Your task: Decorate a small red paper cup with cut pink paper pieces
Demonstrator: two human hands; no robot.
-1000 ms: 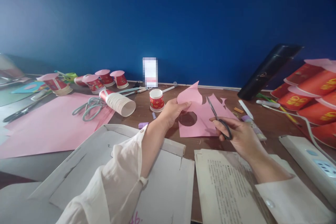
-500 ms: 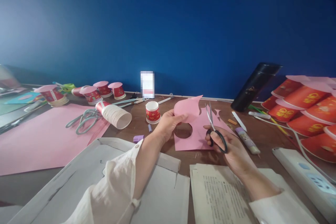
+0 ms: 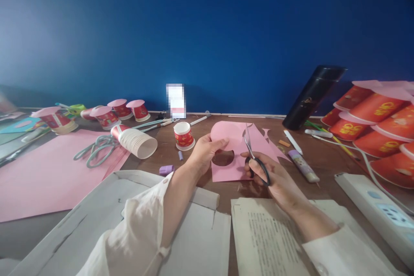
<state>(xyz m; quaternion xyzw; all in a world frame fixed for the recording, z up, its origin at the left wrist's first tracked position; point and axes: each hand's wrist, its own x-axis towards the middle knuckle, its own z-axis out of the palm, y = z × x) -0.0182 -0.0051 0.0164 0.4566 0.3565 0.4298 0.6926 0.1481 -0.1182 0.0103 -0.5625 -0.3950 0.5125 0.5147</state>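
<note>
My left hand [image 3: 204,152] pinches a pink paper piece [image 3: 224,133] with a rounded left edge, thumb on top. In my right hand [image 3: 280,179] is a pair of scissors [image 3: 247,141] with black handles, fingers through the loops and blades pointing away from me. The blades are at the right edge of the held paper; whether they grip it I cannot tell. Beneath both hands a pink sheet [image 3: 228,175] with a round hole lies on the brown table. A red and white paper cup [image 3: 184,138] stands upside down left of my left hand.
Left are a stack of cups [image 3: 139,141], grey-handled scissors [image 3: 93,151] on pink paper [image 3: 42,181], and several pink-topped cups [image 3: 138,111]. Right are a glue tube [image 3: 303,166], a black bottle [image 3: 312,99], stacked red cups [image 3: 371,108] and a power strip [image 3: 378,207]. Cardboard [image 3: 200,241] lies in front.
The held paper has turned and lowered, and its upper pointed corner no longer sticks up. My right hand with the scissors has shifted left to the paper's edge. The camera view has shifted slightly.
</note>
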